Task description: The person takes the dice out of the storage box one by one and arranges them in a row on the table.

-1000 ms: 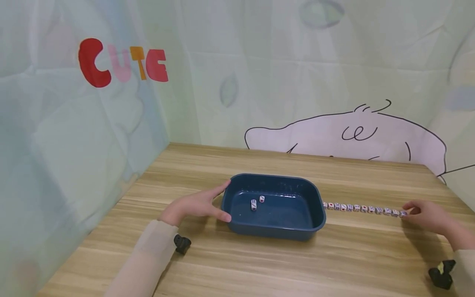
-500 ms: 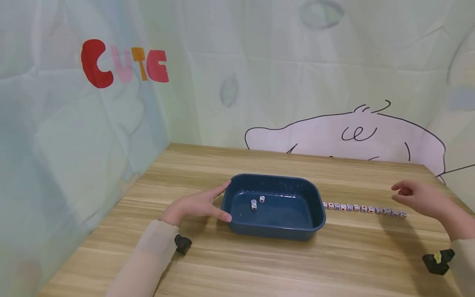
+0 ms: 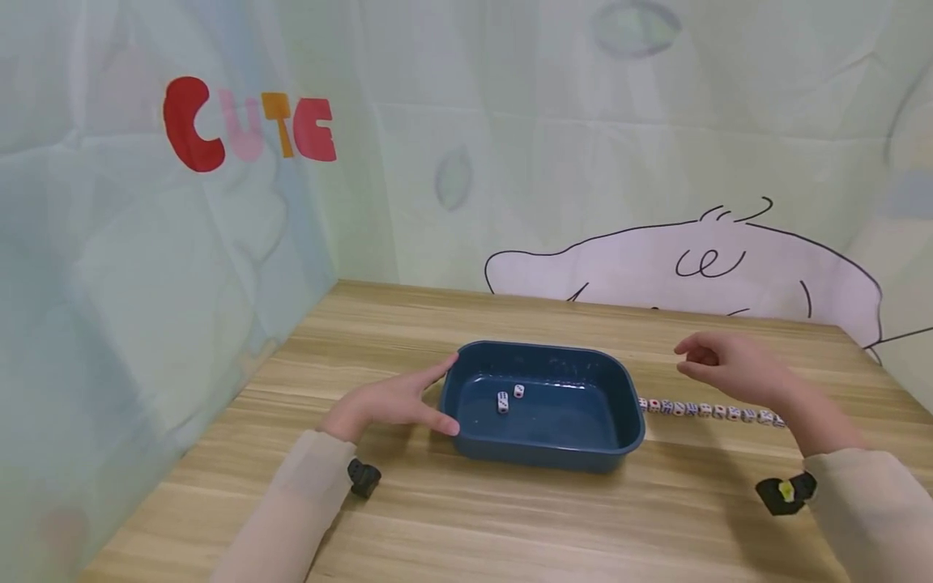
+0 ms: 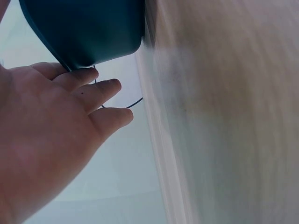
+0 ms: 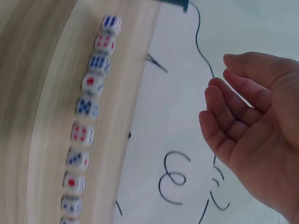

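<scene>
A dark blue rectangular tray (image 3: pixel 539 453) stands on the wooden table, with a few small white dice (image 3: pixel 503 402) on its floor. My left hand (image 3: pixel 394 401) spreads thumb and fingers against the tray's left end; the left wrist view shows its fingers (image 4: pixel 100 95) extended beside the tray wall. A straight row of white dice (image 3: pixel 705 410) with red and blue dots runs rightward from behind the tray's right end. Above that row is my right hand (image 3: pixel 739 368), its fingers loosely bent. In the right wrist view the right hand (image 5: pixel 252 109) holds nothing.
The wooden table (image 3: pixel 510 518) extends in front of the tray and behind it. A printed cloth backdrop (image 3: pixel 583 162) hangs along the table's back and left edges. Dark wrist devices (image 3: pixel 786 492) sit at both sleeve cuffs.
My right hand has risen from the far right end of the dice row and moved left above it, toward the tray. The left hand and the tray stay in place.
</scene>
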A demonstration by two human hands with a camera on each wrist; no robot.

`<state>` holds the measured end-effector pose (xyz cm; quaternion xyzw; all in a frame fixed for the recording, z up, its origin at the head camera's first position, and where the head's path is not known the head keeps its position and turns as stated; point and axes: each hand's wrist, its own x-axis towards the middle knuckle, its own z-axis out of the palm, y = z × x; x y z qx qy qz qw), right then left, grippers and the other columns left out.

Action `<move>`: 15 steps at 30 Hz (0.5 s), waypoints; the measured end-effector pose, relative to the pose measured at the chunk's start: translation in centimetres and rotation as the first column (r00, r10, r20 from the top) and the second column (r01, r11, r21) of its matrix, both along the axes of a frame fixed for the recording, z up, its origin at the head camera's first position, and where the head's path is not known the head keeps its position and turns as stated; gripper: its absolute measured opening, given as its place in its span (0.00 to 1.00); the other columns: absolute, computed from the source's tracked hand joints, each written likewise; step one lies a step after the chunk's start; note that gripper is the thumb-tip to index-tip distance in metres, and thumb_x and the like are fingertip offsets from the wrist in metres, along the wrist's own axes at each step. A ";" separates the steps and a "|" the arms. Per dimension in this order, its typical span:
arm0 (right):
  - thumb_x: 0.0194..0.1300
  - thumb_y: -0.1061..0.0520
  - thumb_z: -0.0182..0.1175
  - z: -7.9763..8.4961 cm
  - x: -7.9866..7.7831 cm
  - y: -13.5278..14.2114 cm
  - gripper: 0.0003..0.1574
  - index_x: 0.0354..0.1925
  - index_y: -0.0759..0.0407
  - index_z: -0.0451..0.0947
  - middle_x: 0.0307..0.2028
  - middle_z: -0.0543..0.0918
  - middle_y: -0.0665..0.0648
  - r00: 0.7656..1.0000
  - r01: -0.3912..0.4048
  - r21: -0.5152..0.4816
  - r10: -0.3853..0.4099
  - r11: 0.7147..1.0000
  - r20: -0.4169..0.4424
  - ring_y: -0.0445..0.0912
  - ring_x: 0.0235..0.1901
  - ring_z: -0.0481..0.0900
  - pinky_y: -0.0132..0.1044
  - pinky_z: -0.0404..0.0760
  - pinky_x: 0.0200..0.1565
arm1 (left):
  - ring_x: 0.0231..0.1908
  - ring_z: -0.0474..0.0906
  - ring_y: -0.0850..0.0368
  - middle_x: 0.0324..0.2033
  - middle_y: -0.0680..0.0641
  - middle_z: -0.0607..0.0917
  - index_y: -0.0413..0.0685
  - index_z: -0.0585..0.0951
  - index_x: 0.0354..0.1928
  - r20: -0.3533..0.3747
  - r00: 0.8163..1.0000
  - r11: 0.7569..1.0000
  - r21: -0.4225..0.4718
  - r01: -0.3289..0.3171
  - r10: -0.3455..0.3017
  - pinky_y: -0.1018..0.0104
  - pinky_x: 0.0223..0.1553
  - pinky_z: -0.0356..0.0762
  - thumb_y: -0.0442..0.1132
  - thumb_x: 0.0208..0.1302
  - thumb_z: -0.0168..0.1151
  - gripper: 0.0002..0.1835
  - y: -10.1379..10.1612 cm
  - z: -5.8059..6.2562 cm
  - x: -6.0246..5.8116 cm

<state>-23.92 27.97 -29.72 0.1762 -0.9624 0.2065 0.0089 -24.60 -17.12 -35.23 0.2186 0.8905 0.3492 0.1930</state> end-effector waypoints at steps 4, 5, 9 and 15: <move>0.67 0.53 0.60 -0.1 -0.4 -1.9 0.19 0.50 0.65 0.77 0.35 0.82 0.53 0.999 -0.033 -0.013 0.033 0.999 -0.002 0.44 0.34 0.76 0.37 0.77 0.36 | 0.74 0.45 0.45 0.75 0.45 0.49 0.54 0.43 0.77 -0.002 1.000 1.000 -0.007 0.001 -0.001 0.41 0.70 0.49 0.58 0.50 0.72 0.60 0.1 0.0 -0.1; 0.66 0.54 0.60 -0.2 -0.4 -2.4 0.18 0.50 0.65 0.78 0.34 0.81 0.52 0.999 -0.036 -0.015 0.036 0.999 0.000 0.44 0.34 0.76 0.37 0.77 0.36 | 0.74 0.45 0.45 0.75 0.45 0.49 0.54 0.43 0.77 -0.003 1.000 1.000 -0.009 0.001 -0.001 0.41 0.70 0.49 0.58 0.50 0.72 0.60 0.1 0.0 -0.1; 0.66 0.56 0.60 -0.3 -0.7 -4.2 0.17 0.49 0.65 0.78 0.34 0.81 0.53 0.998 -0.063 -0.037 0.064 0.997 0.011 0.45 0.33 0.76 0.38 0.78 0.36 | 0.74 0.45 0.45 0.76 0.46 0.48 0.54 0.43 0.77 -0.007 1.000 1.000 -0.011 0.003 -0.003 0.41 0.70 0.49 0.58 0.50 0.72 0.60 0.2 0.1 0.0; 0.66 0.57 0.60 -0.4 -1.1 -6.8 0.17 0.49 0.66 0.78 0.34 0.82 0.53 0.993 -0.112 -0.041 0.113 0.993 0.020 0.45 0.34 0.77 0.40 0.79 0.39 | 0.74 0.45 0.45 0.76 0.45 0.48 0.53 0.43 0.77 -0.011 1.000 1.000 -0.020 0.000 0.000 0.41 0.70 0.49 0.58 0.51 0.71 0.60 0.3 0.3 0.1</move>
